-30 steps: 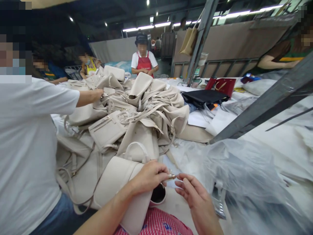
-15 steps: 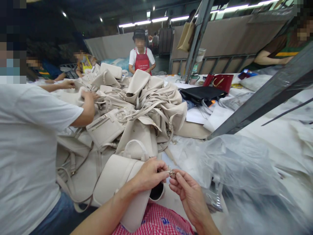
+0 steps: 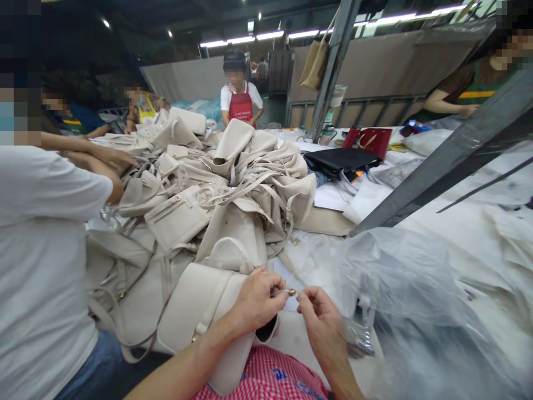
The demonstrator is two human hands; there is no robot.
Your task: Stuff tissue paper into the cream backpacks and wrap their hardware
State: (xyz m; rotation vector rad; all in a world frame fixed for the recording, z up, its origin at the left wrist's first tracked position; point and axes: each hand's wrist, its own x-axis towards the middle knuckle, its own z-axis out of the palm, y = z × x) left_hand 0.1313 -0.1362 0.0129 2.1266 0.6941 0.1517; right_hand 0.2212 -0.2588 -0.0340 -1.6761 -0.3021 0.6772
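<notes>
The left hand (image 3: 260,298) pinches a clip (image 3: 291,292) by the bag (image 3: 194,294), its arm (image 3: 189,355) across the bag, maybe to steady it. Right of the bag, the right hand (image 3: 325,318) has fingertips close together; holding anything? I can't tell.

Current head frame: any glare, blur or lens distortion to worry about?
Head view: ceiling tube lights glare against a dark background; diagonal steel beam looks stretched toward the right edge, probably wide-lens distortion; clear plastic sheeting at lower right hazy and soft; metal fitting in the left hand too small for fine detail.
</notes>
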